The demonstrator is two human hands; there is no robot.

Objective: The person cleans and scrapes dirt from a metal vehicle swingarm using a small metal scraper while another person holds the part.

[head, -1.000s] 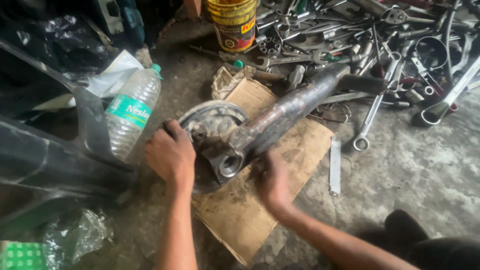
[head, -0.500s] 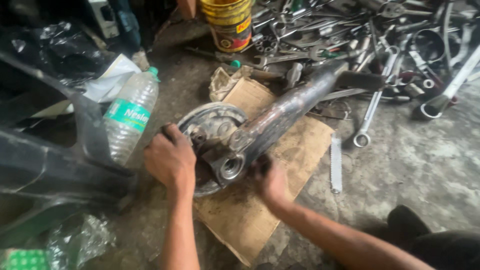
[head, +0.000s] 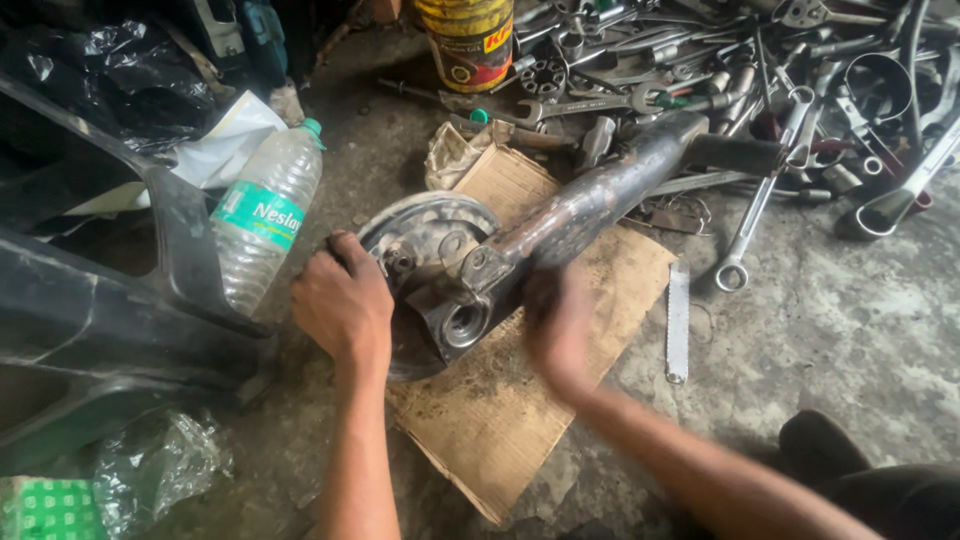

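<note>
I see the round brake drum plate (head: 425,235) lying on a piece of brown cardboard (head: 500,420), which seems to be there to keep the greasy part off the concrete floor; the left hand (head: 342,303) is closed over the left rim of this plate, I think to hold it steady; a long dark metal axle tube (head: 600,200) goes from the plate up and to the right; the right hand (head: 560,325) is just right of the plate, below the tube, but it is blurred, so I cannot tell how its fingers stand or if it holds anything; a plastic water bottle (head: 262,225) lies left of the plate; many wrenches (head: 745,235) are spread far right of it.
</note>
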